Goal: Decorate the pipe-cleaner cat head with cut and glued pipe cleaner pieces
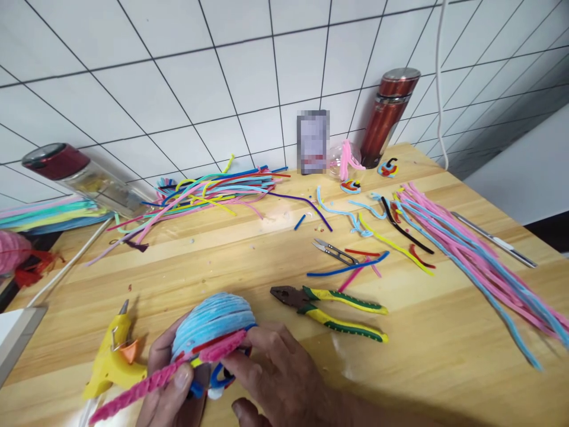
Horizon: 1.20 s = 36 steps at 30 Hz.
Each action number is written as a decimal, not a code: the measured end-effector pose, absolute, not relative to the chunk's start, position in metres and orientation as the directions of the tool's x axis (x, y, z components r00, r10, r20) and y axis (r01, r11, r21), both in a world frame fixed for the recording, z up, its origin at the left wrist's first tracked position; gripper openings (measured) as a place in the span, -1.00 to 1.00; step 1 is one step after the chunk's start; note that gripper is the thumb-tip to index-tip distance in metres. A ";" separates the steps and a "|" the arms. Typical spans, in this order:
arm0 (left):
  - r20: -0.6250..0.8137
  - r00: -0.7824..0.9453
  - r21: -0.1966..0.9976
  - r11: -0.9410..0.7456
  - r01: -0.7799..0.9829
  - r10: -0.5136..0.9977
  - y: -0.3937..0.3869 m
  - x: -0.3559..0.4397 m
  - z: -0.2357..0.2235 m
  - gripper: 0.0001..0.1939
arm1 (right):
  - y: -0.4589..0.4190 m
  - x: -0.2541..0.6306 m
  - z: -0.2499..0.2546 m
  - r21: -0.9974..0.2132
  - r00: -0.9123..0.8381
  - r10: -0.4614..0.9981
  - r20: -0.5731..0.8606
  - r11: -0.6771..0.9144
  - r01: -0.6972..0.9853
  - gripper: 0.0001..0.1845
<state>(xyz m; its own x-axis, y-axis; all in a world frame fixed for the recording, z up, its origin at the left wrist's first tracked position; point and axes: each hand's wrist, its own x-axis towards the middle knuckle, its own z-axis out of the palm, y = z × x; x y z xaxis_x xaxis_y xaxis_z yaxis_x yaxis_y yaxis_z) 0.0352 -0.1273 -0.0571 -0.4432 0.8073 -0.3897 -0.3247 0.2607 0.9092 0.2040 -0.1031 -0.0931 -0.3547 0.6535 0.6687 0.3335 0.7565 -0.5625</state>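
Observation:
My left hand (171, 385) is closed round a ball wrapped in light blue pipe cleaner (216, 317), with red, yellow and dark blue pieces on its near side. Its thumb presses on a twisted pink pipe cleaner strip (137, 388), which lies across the ball and sticks out to the lower left. My right hand (280, 367) pinches the strip's other end against the ball; part of the ball's underside is hidden by the fingers. Left of the hands lies a yellow hot glue gun (113, 356). Beyond my right hand lie pliers (329, 305) with yellow-green handles.
Thread snips (335, 252) and cut pipe cleaner pieces lie past the pliers. A pink and blue bundle (480, 261) spreads at right, beside a craft knife (495, 240). Along the tiled wall stand a red flask (391, 115), a phone (313, 142) and a tilted glass bottle (93, 181).

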 end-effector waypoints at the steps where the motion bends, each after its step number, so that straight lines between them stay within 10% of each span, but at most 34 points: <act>1: -0.384 -0.441 0.911 0.256 -0.323 0.811 -0.128 0.033 -0.060 -0.25 | -0.103 0.204 -0.093 -0.559 -0.352 0.650 0.674 0.760 0.332 -0.50; 20: -0.293 -0.319 0.914 0.166 -0.370 0.901 -0.123 0.029 -0.069 -0.28 | -0.110 0.215 -0.074 -0.692 -0.396 0.736 0.550 0.667 0.278 -0.32; 36: 0.021 -0.202 0.989 -0.050 -0.141 0.979 -0.108 0.023 -0.089 0.02 | -0.098 0.217 -0.088 -0.479 -0.348 0.651 0.675 0.745 0.464 -0.37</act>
